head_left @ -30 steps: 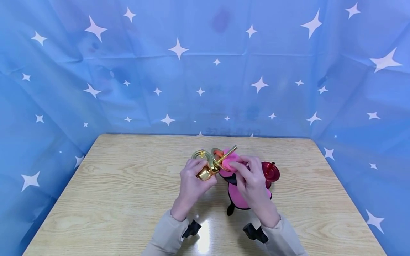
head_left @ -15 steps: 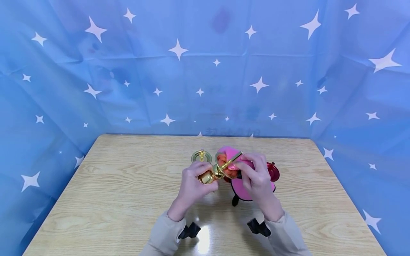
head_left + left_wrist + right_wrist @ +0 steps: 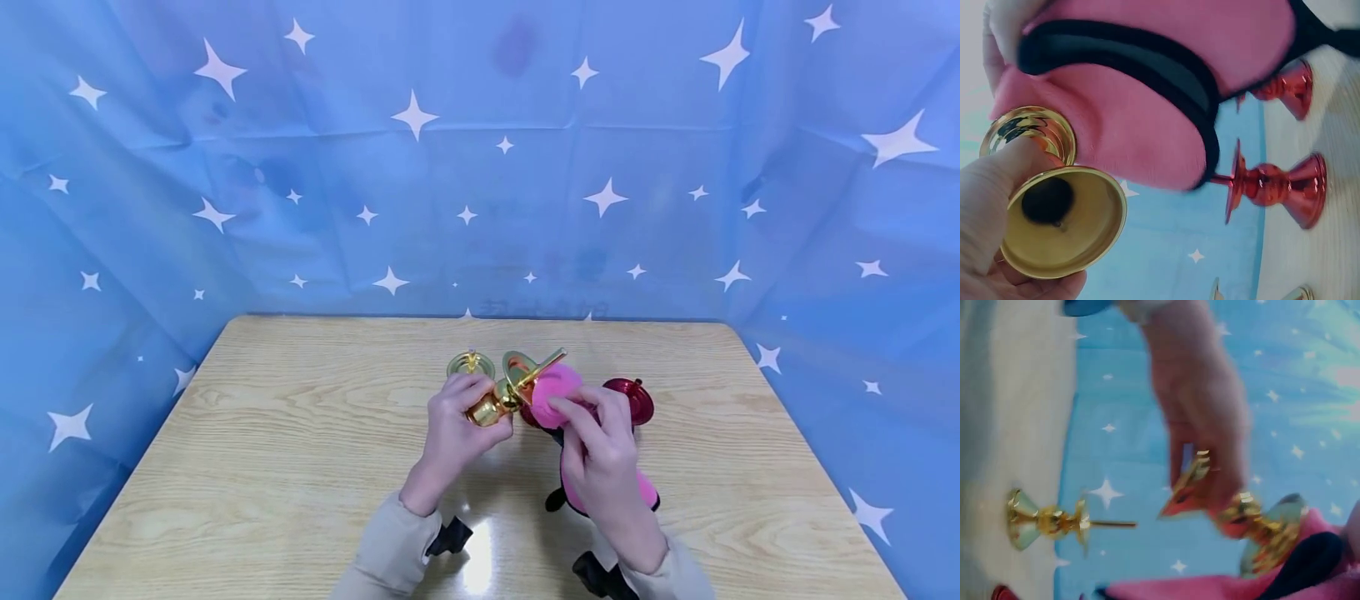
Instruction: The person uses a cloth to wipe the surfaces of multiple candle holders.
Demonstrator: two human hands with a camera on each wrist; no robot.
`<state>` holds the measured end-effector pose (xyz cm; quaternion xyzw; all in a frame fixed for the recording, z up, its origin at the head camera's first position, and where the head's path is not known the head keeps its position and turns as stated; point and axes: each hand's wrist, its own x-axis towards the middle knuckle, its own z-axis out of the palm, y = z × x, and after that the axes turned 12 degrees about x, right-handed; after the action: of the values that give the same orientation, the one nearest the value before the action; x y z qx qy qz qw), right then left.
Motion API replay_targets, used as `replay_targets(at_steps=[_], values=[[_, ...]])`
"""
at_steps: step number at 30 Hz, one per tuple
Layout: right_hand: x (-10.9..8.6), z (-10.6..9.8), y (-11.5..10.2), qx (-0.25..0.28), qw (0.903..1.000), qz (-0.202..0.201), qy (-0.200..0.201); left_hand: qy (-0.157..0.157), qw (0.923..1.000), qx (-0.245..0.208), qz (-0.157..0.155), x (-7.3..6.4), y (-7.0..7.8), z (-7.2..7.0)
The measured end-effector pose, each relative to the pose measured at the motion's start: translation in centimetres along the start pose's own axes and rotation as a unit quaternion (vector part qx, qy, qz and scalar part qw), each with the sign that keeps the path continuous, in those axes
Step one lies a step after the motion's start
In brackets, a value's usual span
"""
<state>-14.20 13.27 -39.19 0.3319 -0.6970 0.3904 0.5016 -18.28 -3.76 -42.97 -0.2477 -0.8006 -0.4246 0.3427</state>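
Observation:
My left hand (image 3: 459, 421) grips a shiny gold candlestick (image 3: 489, 408) by its base and stem, tilted above the table. Its drip plate and spike point up and to the right. In the left wrist view the candlestick's hollow base (image 3: 1066, 244) faces the camera. My right hand (image 3: 606, 446) pinches a pink cloth (image 3: 553, 396) with black edging, bunched right at the drip plate. The rest of the cloth hangs below the right hand, partly hidden by it. The left wrist view shows the cloth (image 3: 1141, 131) large, next to the candlestick.
A second gold candlestick (image 3: 1052, 520) stands upright on the wooden table (image 3: 300, 467), behind my left hand. Red candlesticks (image 3: 1307, 194) stand upright close by; one red candlestick (image 3: 639, 402) shows behind my right hand. A blue star-patterned curtain (image 3: 465, 167) backs the table.
The left hand has moved slightly right with the candlestick. The right hand with the cloth has shifted about the drip plate and moved a little right and nearer me; the cloth's lower part swings.

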Motion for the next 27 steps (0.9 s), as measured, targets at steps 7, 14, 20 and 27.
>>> replay_targets(at_steps=[7,14,20,27], values=[[-0.4,-0.3,2.8,0.025,0.9993,0.024,0.016,-0.049,0.9966,-0.066,-0.004,0.0,0.6,-0.5],[1.4,-0.7,3.5,0.105,0.994,0.032,0.002,-0.185,0.9688,-0.158,-0.045,-0.2,1.3,-0.9],[1.7,-0.6,3.6,0.11,0.9935,-0.025,-0.019,-0.19,0.9665,-0.165,-0.052,0.2,2.0,-1.6],[1.3,-2.0,2.3,0.094,0.9951,0.006,-0.029,-0.108,0.9866,-0.102,-0.069,0.1,0.7,-1.2]])
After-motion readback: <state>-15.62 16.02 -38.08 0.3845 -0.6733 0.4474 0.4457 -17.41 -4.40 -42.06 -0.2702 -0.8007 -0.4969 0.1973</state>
